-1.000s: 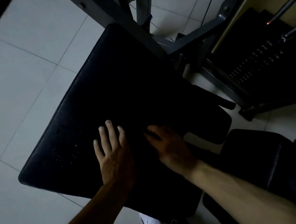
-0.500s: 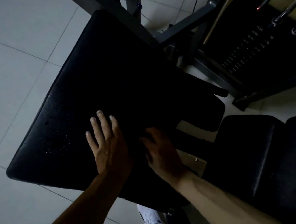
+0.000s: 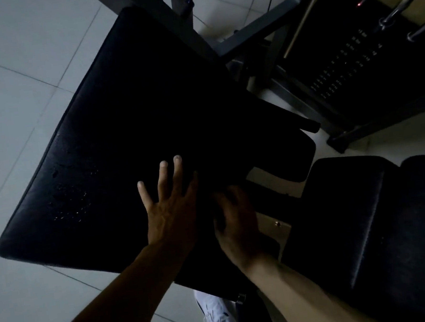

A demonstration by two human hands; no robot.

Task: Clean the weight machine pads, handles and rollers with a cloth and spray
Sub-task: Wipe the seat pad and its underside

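The large black pad (image 3: 142,102) lies under both hands, tilted, and extends away from the fingertips. The left hand (image 3: 169,205) rests flat on it, fingers straight and spread. The right hand (image 3: 236,223) sits just beside the left, on the pad's near edge; the dim light hides whether its fingers hold anything. Droplets (image 3: 72,206) speckle the pad left of the left hand. Right of the right hand are further dark pads (image 3: 382,232). Beyond them stand the grey frame (image 3: 255,27) and weight stack (image 3: 357,64). A white shoe (image 3: 217,314) shows between the forearms on the tiled floor (image 3: 5,109).

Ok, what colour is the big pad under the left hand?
The pad is black, speckled with droplets; head view.
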